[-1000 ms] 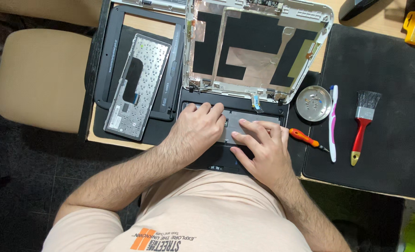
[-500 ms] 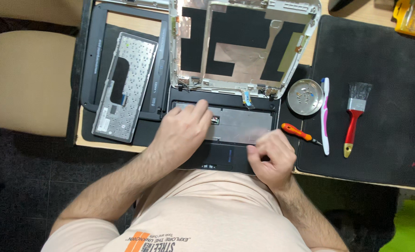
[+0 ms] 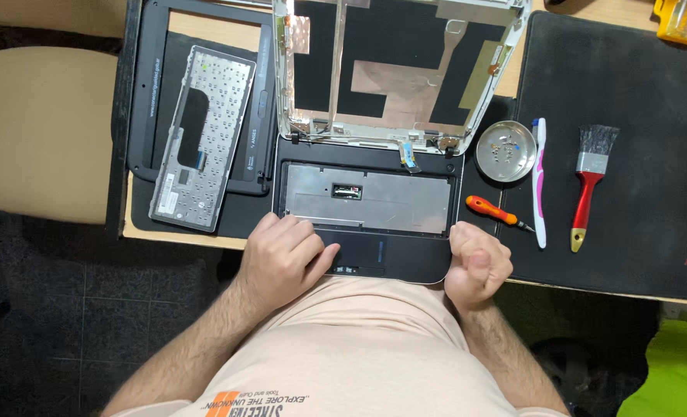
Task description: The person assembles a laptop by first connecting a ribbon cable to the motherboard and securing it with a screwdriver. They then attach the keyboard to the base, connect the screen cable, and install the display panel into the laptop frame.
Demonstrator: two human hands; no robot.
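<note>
An opened laptop base (image 3: 390, 202) lies at the desk's front edge, its keyboard removed and a grey metal plate showing. Its screenless lid shell (image 3: 405, 69) stands open behind. My left hand (image 3: 285, 259) rests with bent fingers on the left palm rest, thumb at the touchpad (image 3: 359, 251). My right hand (image 3: 476, 262) is curled into a fist at the base's front right corner, holding nothing that I can see. An orange-handled screwdriver (image 3: 490, 210) lies just beyond that fist.
The removed keyboard (image 3: 200, 139) lies face down on a black screen bezel (image 3: 146, 93) at the left. On the black mat (image 3: 629, 85) sit a round metal dish (image 3: 480, 150) with screws, a pink-white toothbrush (image 3: 539, 177) and a red-handled brush (image 3: 587, 185). A beige chair (image 3: 42, 131) stands left.
Both hands have drawn back from the metal plate toward the front edge. My right hand left the touchpad, moved to the right corner and closed into a fist.
</note>
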